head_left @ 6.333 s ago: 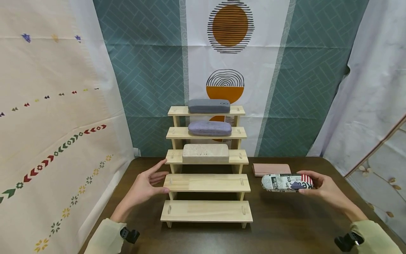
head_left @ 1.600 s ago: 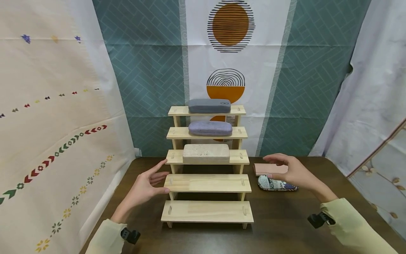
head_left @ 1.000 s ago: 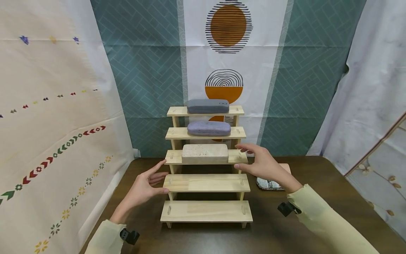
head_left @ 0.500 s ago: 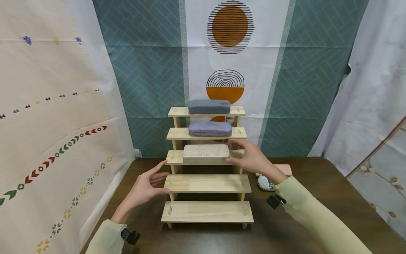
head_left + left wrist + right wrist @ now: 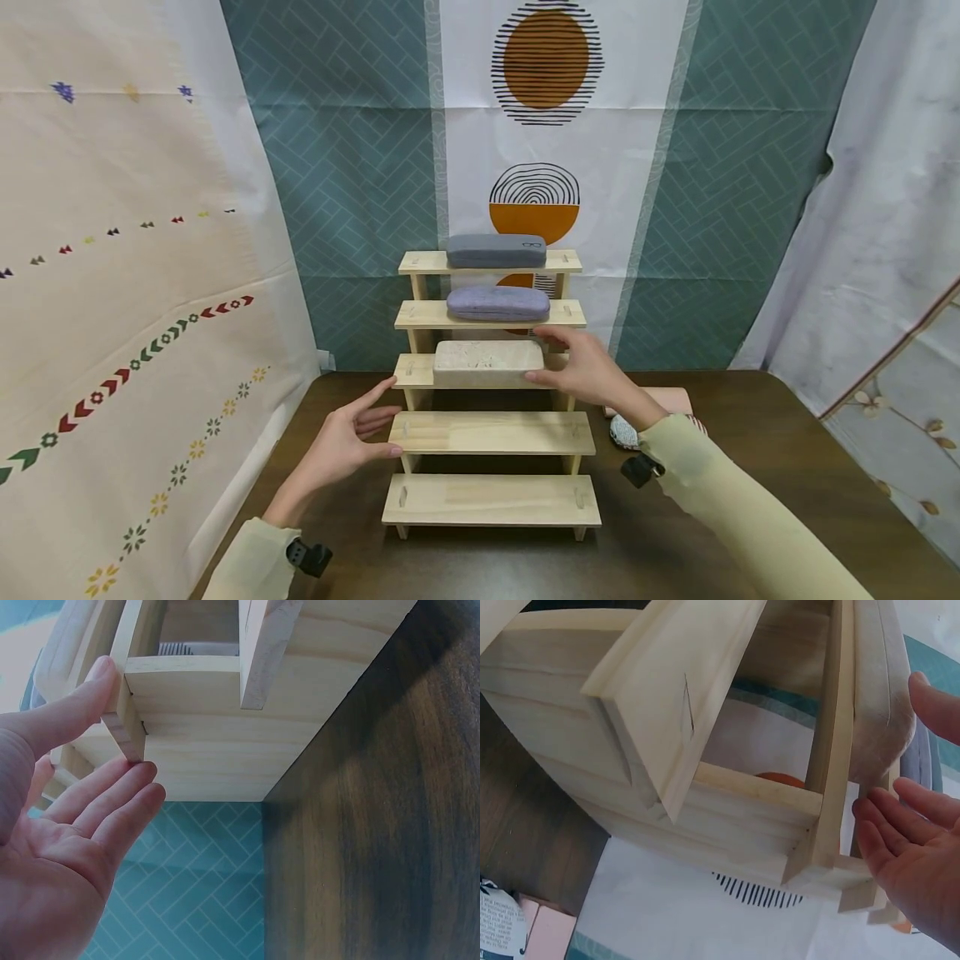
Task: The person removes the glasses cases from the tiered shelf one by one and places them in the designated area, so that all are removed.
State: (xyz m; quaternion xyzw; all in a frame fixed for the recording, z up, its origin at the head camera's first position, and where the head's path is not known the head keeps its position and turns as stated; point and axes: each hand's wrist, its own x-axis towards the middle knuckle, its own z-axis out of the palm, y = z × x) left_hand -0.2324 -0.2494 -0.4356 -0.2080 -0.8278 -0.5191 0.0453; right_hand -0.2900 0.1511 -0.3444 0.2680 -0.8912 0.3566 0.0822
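Note:
In the head view my left hand (image 5: 348,446) is at the left end of the wooden tiered stand (image 5: 491,433). Its thumb and fingers grip the end of one shelf from two sides, as the left wrist view shows. A cream glasses case (image 5: 487,362) lies on the middle tier. Around that case's right end reaches my right hand (image 5: 588,367), thumb in front and fingers behind. In the right wrist view a gap shows between its curved fingers (image 5: 900,832) and the case.
A grey glasses case (image 5: 495,251) lies on the top tier and a purple one (image 5: 497,303) below it. On the dark table (image 5: 675,517), right of the stand, a newspaper-print case (image 5: 624,432) and a pink case (image 5: 670,400) lie partly behind the right forearm.
My right hand has set the newspaper-print glasses case down by the pink one, let go, and moved left to the cream case. My left hand has stayed on the stand.

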